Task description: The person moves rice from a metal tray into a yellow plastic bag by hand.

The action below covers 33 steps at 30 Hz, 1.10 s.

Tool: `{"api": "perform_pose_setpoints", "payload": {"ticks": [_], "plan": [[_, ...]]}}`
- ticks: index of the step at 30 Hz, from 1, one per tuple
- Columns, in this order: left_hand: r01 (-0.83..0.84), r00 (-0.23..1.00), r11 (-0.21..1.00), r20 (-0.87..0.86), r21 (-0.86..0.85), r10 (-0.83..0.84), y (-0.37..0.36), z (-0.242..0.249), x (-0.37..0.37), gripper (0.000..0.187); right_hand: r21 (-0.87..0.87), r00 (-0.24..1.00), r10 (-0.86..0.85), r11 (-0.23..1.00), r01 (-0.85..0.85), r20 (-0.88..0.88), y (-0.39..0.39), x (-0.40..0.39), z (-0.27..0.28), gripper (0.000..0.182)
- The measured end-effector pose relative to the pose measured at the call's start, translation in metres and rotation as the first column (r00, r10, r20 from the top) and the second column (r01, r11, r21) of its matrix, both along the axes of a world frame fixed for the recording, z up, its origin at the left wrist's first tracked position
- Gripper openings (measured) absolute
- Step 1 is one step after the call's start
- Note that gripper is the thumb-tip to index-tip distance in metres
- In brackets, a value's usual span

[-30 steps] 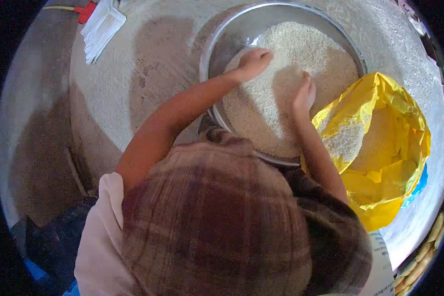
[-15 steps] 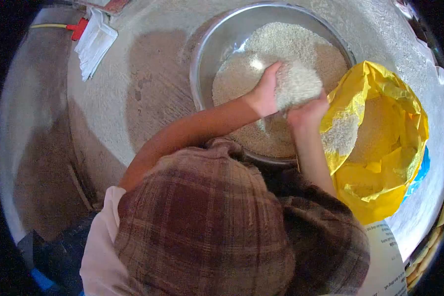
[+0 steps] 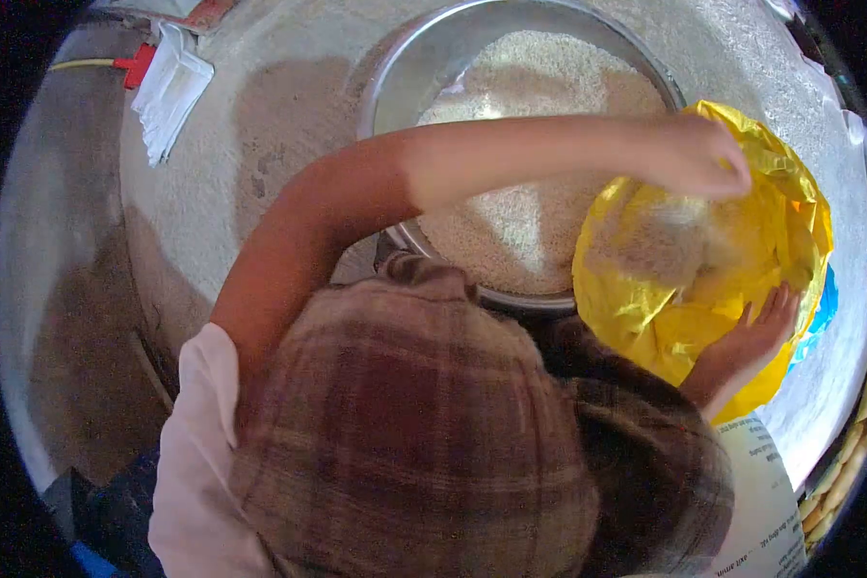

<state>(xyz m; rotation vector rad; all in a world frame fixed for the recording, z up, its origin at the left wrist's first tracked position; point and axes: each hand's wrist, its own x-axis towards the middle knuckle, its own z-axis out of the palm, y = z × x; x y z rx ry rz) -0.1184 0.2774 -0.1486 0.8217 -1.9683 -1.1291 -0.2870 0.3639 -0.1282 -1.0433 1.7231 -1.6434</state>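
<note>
My left hand (image 3: 696, 160) reaches across the basin and hangs over the mouth of a yellow bag (image 3: 636, 332). It is blurred and turned so that its fingers hardly show; whether it grips anything I cannot make out. Beneath it, pale rice-like grains (image 3: 660, 241) look smeared inside the bag. My right hand (image 3: 756, 337) lies against the bag's near right side, its fingers stretched out and apart. A wide metal basin (image 3: 380, 111) holds a large heap of the same pale grains (image 3: 539, 67), partly covered by my left forearm.
Plaid cloth (image 3: 405, 414) fills the lower middle and hides what lies beneath. White folded papers (image 3: 171, 94) and a red object on a yellow cord (image 3: 137, 65) lie upper left on the concrete floor (image 3: 289, 144). Something blue (image 3: 824, 313) shows behind the bag; a printed sheet (image 3: 761, 482) is lower right.
My hands were cupped together around a heap of grains above the basin. Both have moved right to the yellow bag and come apart. The heap no longer shows in them.
</note>
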Motion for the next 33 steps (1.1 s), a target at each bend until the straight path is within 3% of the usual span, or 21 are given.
{"api": "perform_pose_setpoints", "payload": {"ticks": [1, 4, 5, 8, 9, 10, 11, 13, 16, 18, 19, 20, 21, 22, 23, 24, 25, 27, 28, 31, 33], "plan": [[-0.083, 0.995, 0.989, 0.042, -0.125, 0.089, -0.003, -0.009, 0.016, 0.032, -0.033, 0.986, 0.008, 0.999, -0.014, -0.165, 0.004, -0.004, -0.004, 0.035], [-0.344, 0.936, 0.939, 0.083, -0.009, 0.343, -0.005, -0.039, 0.083, 0.029, -0.026, 0.954, 0.099, 0.993, -0.111, -0.282, 0.003, 0.041, 0.008, 0.035], [-0.435, 0.893, 0.9, 0.136, 0.015, 0.429, -0.004, -0.062, 0.105, 0.028, -0.033, 0.916, 0.255, 0.96, -0.279, -0.31, 0.0, 0.057, 0.005, 0.035], [-0.564, 0.734, 0.814, 0.37, -0.136, 0.57, 0.006, -0.121, 0.16, 0.026, 0.163, 0.654, 0.727, 0.685, -0.71, -0.21, -0.026, 0.09, -0.015, 0.039], [-0.562, 0.715, 0.819, 0.431, -0.114, 0.55, 0.01, -0.141, 0.172, 0.026, 0.199, 0.591, 0.779, 0.626, -0.754, -0.21, -0.038, 0.103, -0.034, 0.04], [-0.638, 0.572, 0.731, 0.485, -0.243, 0.661, 0.019, -0.161, 0.174, 0.026, 0.229, 0.528, 0.823, 0.567, -0.791, -0.21, -0.048, 0.117, -0.058, 0.041], [-0.684, 0.409, 0.625, 0.511, -0.377, 0.756, 0.026, -0.171, 0.173, 0.026, 0.279, 0.547, 0.786, 0.616, -0.737, -0.289, -0.049, 0.134, -0.084, 0.042], [-0.756, 0.535, 0.653, 0.615, 0.042, 0.579, 0.041, -0.162, 0.163, 0.028, 0.316, 0.561, 0.743, 0.666, -0.676, -0.366, -0.04, 0.149, -0.129, 0.043], [-0.764, 0.556, 0.642, 0.446, -0.058, 0.702, 0.057, -0.178, 0.131, 0.031, 0.32, 0.629, 0.659, 0.751, -0.577, -0.412, -0.029, 0.155, -0.172, 0.045], [-0.834, 0.524, 0.549, 0.393, 0.057, 0.755, 0.066, -0.166, 0.113, 0.029, 0.292, 0.797, 0.603, 0.767, -0.572, -0.022, -0.026, 0.159, -0.189, 0.044], [-0.837, 0.518, 0.544, 0.397, 0.053, 0.758, 0.067, -0.162, 0.111, 0.029, 0.279, 0.816, 0.576, 0.792, -0.543, -0.051, -0.021, 0.161, -0.176, 0.042], [-0.811, 0.585, 0.514, 0.41, 0.28, 0.7, 0.066, -0.157, 0.11, 0.029, 0.275, 0.815, 0.577, 0.792, -0.544, -0.047, -0.021, 0.165, -0.17, 0.042], [-0.743, 0.655, 0.451, 0.4, 0.494, 0.641, 0.067, -0.154, 0.108, 0.029, 0.266, 0.841, 0.496, 0.799, -0.539, 0.215, -0.02, 0.168, -0.166, 0.041], [-0.742, 0.656, 0.451, 0.4, 0.496, 0.64, 0.07, -0.153, 0.103, 0.029, 0.263, 0.803, 0.38, 0.805, -0.532, 0.46, -0.02, 0.168, -0.163, 0.041], [-0.588, 0.672, 0.38, 0.17, 0.714, 0.721, 0.071, -0.152, 0.098, 0.028, 0.26, 0.804, 0.382, 0.806, -0.531, 0.457, -0.021, 0.167, -0.166, 0.041], [-0.366, 0.605, 0.337, -0.054, 0.867, 0.795, 0.07, -0.15, 0.094, 0.027, 0.224, 0.726, 0.318, 0.81, -0.542, 0.61, -0.025, 0.167, -0.171, 0.038], [-0.368, 0.607, 0.344, -0.057, 0.864, 0.792, 0.068, -0.15, 0.092, 0.027, 0.187, 0.621, 0.246, 0.816, -0.547, 0.745, -0.027, 0.168, -0.174, 0.036], [0.311, 0.47, 0.203, -0.336, 0.928, 0.816, 0.066, -0.15, 0.085, 0.031, 0.183, 0.512, 0.135, 0.832, -0.523, 0.848, -0.024, 0.167, -0.144, 0.036], [0.314, 0.476, 0.204, -0.34, 0.927, 0.811, 0.066, -0.144, 0.079, 0.031, 0.19, 0.386, 0.022, 0.844, -0.501, 0.922, -0.024, 0.166, -0.131, 0.036], [0.453, 0.305, 0.364, -0.525, 0.814, 0.794, 0.066, -0.128, 0.056, 0.038, 0.2, 0.429, 0.001, 0.883, -0.424, 0.903, -0.031, 0.154, -0.125, 0.04], [0.409, 0.312, 0.333, -0.473, 0.85, 0.824, 0.066, -0.103, 0.042, 0.038, 0.177, 0.443, 0.027, 0.893, -0.414, 0.896, -0.032, 0.146, -0.112, 0.042]]}}
